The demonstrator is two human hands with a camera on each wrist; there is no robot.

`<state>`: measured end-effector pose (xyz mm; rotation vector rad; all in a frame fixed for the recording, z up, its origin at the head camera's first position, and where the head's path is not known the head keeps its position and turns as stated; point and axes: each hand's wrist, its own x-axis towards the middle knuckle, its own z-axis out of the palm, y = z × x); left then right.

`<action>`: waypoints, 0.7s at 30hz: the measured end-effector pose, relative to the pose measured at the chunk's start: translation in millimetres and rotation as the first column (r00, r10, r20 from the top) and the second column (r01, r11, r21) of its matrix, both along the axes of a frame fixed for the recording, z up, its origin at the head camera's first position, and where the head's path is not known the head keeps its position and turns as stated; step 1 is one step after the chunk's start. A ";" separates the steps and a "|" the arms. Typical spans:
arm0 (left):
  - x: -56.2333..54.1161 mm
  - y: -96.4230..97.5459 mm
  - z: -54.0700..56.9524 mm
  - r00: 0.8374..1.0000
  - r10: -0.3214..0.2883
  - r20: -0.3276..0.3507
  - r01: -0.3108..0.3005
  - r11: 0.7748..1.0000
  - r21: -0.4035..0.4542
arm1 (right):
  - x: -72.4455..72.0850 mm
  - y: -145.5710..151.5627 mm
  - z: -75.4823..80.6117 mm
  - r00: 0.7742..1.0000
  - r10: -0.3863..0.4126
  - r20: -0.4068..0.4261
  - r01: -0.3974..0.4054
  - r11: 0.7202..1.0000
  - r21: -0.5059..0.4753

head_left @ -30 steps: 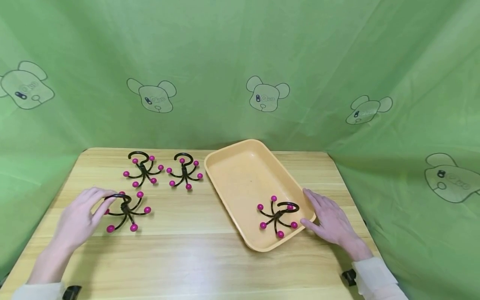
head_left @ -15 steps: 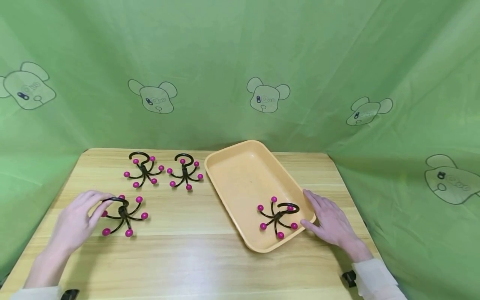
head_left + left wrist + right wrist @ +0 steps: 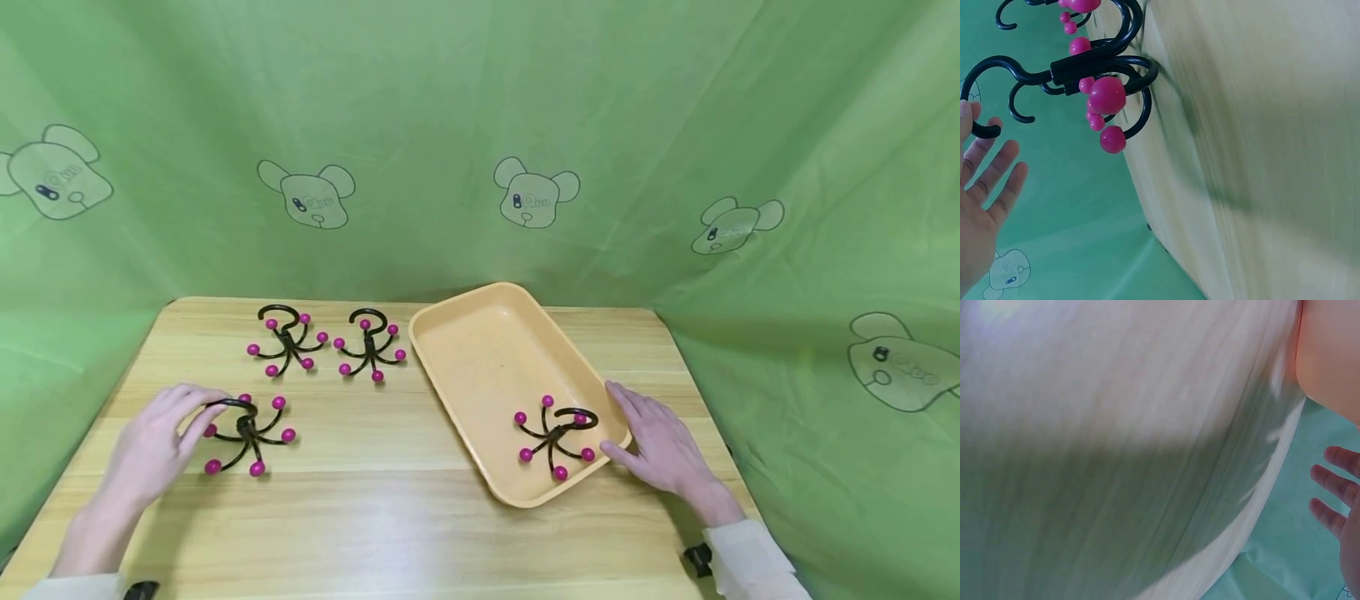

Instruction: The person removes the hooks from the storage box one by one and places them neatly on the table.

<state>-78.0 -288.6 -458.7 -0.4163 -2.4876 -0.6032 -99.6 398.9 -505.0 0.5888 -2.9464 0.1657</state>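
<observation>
My left hand pinches the curved top of a black multi-arm hanging hook with pink ball tips, at the table's left. In the left wrist view, thumb and fingertips meet at the end of this hanging hook, while its balled arms stand close over the wood. Two similar hooks, one at the back left and its neighbour, stand on the table behind it. Another hook lies inside the near end of an orange tray. My right hand, fingers extended, rests against the tray's right rim.
The wooden table is enclosed by a green curtain printed with bear heads along its back and sides. The tray sits slantwise, reaching the table's back edge.
My left hand and its hanging hook have shifted slightly left and toward me, mostly in the first half second. My right hand, the tray and the other hooks keep their places.
</observation>
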 end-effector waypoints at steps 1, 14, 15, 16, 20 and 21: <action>-0.1 -0.2 -0.2 1.000 0.000 0.005 0.000 1.000 0.004 | 0.0 0.0 0.0 1.000 0.000 0.000 0.000 1.000 0.000; 4.0 4.0 7.5 0.990 -0.001 0.140 -0.005 0.999 0.043 | 1.0 -0.9 1.5 1.000 -0.001 -0.004 0.001 1.000 0.004; 4.3 5.0 9.0 0.989 -0.004 0.145 -0.002 0.999 0.041 | 1.0 -1.1 1.6 1.000 0.000 -0.005 0.000 1.000 0.004; 4.6 6.2 10.3 0.989 -0.005 0.146 0.000 0.999 0.036 | 1.0 -1.1 1.6 1.000 0.001 -0.006 -0.001 1.000 0.005; 5.6 15.8 16.6 0.991 -0.011 0.131 0.006 0.999 0.033 | 0.9 -0.8 1.4 1.000 0.001 -0.007 -0.001 1.000 0.007; 5.5 19.2 18.3 0.992 -0.015 0.123 0.010 0.999 0.040 | 0.8 -0.5 1.3 1.000 0.001 -0.007 -0.001 1.000 0.008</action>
